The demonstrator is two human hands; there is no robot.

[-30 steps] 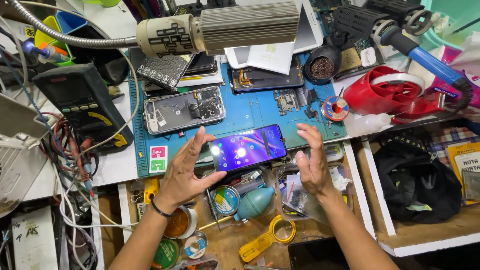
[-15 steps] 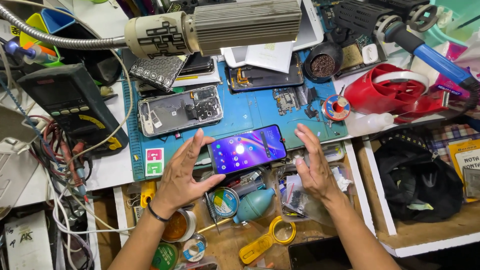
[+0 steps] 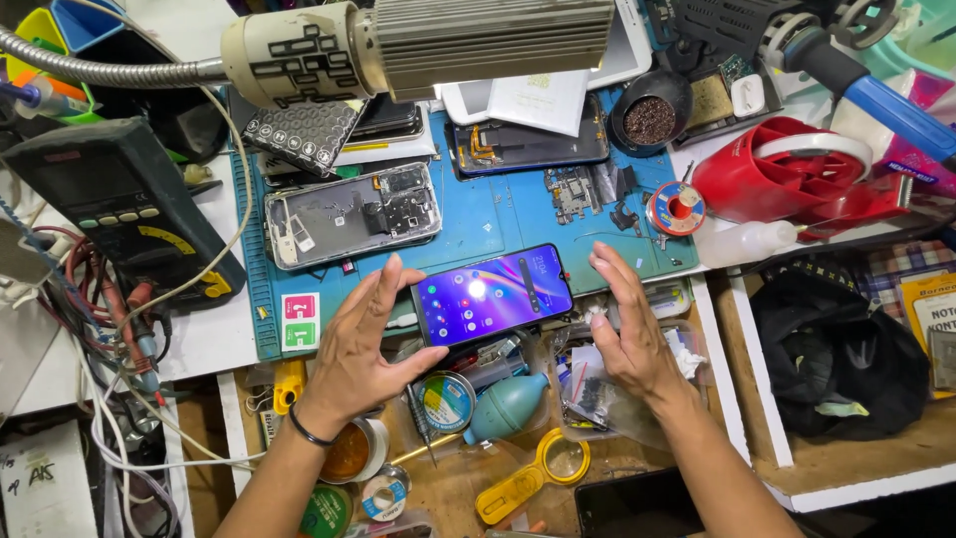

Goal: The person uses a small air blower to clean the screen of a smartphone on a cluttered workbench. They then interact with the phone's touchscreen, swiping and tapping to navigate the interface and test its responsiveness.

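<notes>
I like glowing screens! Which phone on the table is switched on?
The phone between the hands, at the blue mat's near edge. Its screen glows purple with icons. The opened phone shows bare insides, and the dark phone shows nothing.

Both your arms are bare all the way up to the bottom edge of the shot, no sleeves, no gloves. Your left hand (image 3: pixel 363 349) has a thin dark band around the wrist, looks like a plain bangle or cord. Your right hand (image 3: pixel 627 334) has nothing on the wrist, and I can't spot rings on either one. Nails look short.
</notes>
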